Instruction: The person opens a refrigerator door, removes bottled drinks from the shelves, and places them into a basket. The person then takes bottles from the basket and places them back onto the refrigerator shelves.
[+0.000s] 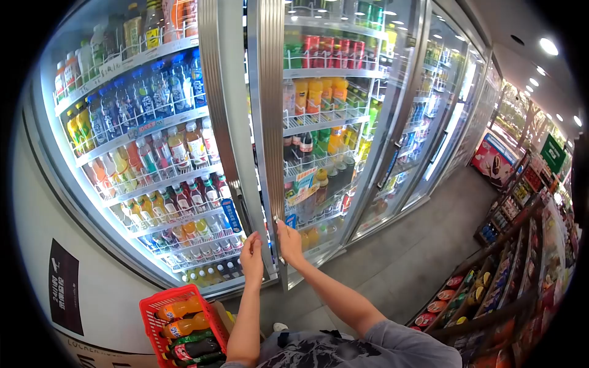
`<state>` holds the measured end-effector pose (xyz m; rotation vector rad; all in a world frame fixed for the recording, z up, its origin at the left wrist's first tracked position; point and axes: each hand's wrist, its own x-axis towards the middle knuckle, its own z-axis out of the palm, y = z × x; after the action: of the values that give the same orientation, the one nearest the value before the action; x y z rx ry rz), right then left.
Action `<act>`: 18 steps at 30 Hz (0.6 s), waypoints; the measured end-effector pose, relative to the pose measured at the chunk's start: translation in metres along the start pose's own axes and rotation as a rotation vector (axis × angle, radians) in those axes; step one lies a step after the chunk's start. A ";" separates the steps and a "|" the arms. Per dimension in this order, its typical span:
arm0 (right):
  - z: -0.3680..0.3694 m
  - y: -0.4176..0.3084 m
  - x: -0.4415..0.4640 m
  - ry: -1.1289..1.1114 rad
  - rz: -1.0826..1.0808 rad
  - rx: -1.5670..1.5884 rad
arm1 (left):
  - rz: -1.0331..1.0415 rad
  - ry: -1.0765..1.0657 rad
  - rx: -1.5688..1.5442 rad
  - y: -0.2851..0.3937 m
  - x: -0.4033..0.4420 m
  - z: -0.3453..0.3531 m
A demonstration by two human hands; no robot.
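Observation:
My right hand (290, 243) is closed on the handle edge of a glass fridge door (270, 122), at about waist height. That door stands ajar, with a narrow gap along its left side. Just left of it, my left hand (251, 256) is raised near the gap, fingers curled together, with nothing visible in them. The neighbouring left glass door (215, 110) has a dark handle (240, 205) above my left hand. Low on the left, a red shopping basket (147, 310) holds orange soda bottles (184, 325) and dark cola bottles (193, 351), lying on their sides.
Fridge shelves behind the glass carry rows of blue-labelled bottles (144, 92), red cans (331, 52) and orange drinks (316, 92). More glass doors (423, 116) continue to the right. Snack shelves (485, 294) line the right side, across a grey floor (392, 251). A chest freezer (494, 159) stands farther back.

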<state>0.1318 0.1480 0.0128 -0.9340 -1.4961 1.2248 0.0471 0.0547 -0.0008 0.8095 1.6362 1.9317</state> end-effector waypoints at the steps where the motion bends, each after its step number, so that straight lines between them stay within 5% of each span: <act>1: -0.011 -0.002 -0.009 -0.009 0.020 0.007 | 0.008 -0.001 -0.022 0.004 -0.008 0.006; 9: -0.115 -0.014 -0.090 0.086 0.001 0.041 | -0.102 -0.192 -0.090 -0.011 -0.098 0.065; 13: -0.165 -0.023 -0.124 0.261 -0.017 0.331 | -0.098 -0.264 -0.074 -0.042 -0.133 0.082; 14: -0.177 -0.029 -0.130 0.366 -0.184 0.241 | -0.121 -0.243 -0.127 -0.045 -0.141 0.093; 15: -0.192 -0.036 -0.141 0.586 -0.363 -0.198 | -0.154 -0.307 -0.126 -0.046 -0.150 0.096; 18: -0.222 -0.053 -0.171 0.727 -0.523 -0.313 | -0.174 -0.431 -0.170 -0.038 -0.177 0.121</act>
<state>0.3903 0.0307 0.0398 -0.9619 -1.2212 0.2222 0.2578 0.0238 -0.0478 0.9062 1.2247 1.6125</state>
